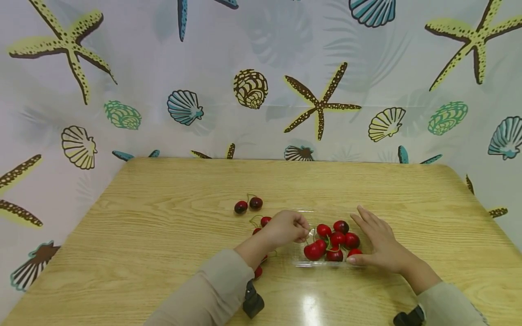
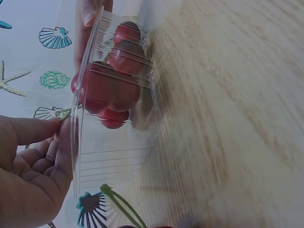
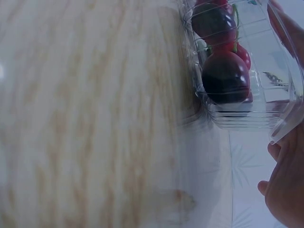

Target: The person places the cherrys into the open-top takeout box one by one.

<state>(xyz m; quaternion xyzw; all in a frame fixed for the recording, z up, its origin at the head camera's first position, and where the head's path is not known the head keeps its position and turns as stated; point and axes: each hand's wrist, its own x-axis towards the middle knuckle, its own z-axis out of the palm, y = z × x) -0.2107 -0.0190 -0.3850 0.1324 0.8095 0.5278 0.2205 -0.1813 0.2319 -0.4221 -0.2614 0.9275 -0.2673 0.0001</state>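
Note:
A clear plastic container (image 1: pixel 310 265) holds several red and dark-red cherries (image 1: pixel 352 241). My left hand (image 1: pixel 287 227) is over its left side, thumb and finger pinching a green cherry stem (image 2: pixel 66 113). That stem leads toward red cherries (image 2: pixel 97 90) inside, at the near left of the pile. My right hand (image 1: pixel 379 244) is at the container's right end, fingers spread, the thumb by the near corner and the other fingers by the far one. In the right wrist view, a dark cherry (image 3: pixel 225 77) shows through the clear wall.
Two dark cherries (image 1: pixel 256 203) joined at the stem lie on the wooden table (image 1: pixel 171 217), behind the left hand. More cherries (image 1: pixel 258 272) lie left of the container, partly hidden by the left forearm. A cloth (image 1: pixel 220 59) with starfish and shells hangs behind.

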